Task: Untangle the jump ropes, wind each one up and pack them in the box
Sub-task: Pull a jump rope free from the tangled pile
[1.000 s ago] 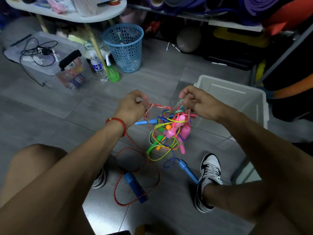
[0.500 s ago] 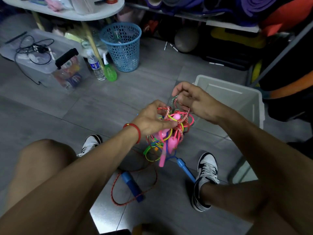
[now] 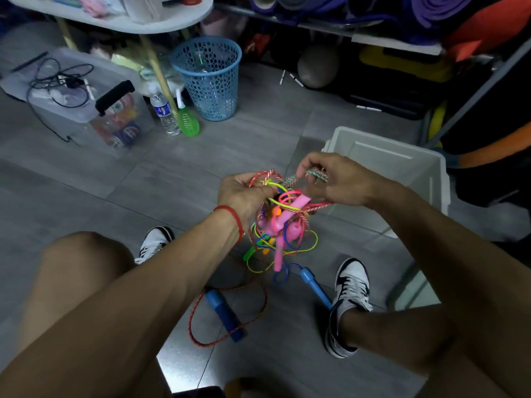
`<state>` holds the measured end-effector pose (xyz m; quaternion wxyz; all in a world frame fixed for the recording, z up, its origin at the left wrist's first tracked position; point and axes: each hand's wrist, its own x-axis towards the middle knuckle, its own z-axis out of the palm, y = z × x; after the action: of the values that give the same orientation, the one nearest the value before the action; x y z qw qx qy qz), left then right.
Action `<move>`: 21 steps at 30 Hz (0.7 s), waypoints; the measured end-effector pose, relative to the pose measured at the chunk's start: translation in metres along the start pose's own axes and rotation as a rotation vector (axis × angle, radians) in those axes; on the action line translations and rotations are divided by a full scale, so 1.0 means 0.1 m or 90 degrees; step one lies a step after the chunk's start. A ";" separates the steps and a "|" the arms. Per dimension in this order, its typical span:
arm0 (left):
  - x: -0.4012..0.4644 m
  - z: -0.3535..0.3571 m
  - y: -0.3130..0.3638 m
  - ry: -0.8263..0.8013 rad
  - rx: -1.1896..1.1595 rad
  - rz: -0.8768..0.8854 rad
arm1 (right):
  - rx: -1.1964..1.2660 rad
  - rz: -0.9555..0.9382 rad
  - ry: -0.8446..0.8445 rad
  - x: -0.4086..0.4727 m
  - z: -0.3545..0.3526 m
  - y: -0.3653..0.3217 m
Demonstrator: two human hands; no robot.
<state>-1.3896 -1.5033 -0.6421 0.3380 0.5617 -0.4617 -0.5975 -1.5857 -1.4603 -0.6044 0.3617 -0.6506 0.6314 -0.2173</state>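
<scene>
The jump-rope tangle (image 3: 283,222) hangs between both hands above the floor. The left hand (image 3: 244,193) grips its 10 o'clock edge; the right hand (image 3: 336,179) pinches a green-white braided strand (image 3: 317,174) at 1 o'clock, box (image 3: 431,168) just beyond.

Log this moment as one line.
stage: untangling | left hand: grips tangle | right hand: pinches green rope | box: no ropes seen
</scene>
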 end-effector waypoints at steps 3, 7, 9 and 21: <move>0.04 -0.10 0.09 0.010 0.044 0.042 | -0.234 0.034 -0.014 -0.01 0.04 0.20; 0.05 -0.22 0.19 0.022 0.064 0.056 | -0.282 0.077 0.038 0.02 0.17 0.32; 0.04 -0.28 0.22 0.030 0.052 0.051 | -0.292 0.059 0.065 0.05 0.19 0.29; 0.22 -0.53 0.22 0.033 0.218 0.161 | -0.174 0.083 0.120 0.12 0.06 0.19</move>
<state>-1.3433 -1.5406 -0.6263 0.3218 0.5634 -0.6146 -0.4487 -1.5930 -1.4699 -0.6247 0.2222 -0.6281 0.7271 -0.1656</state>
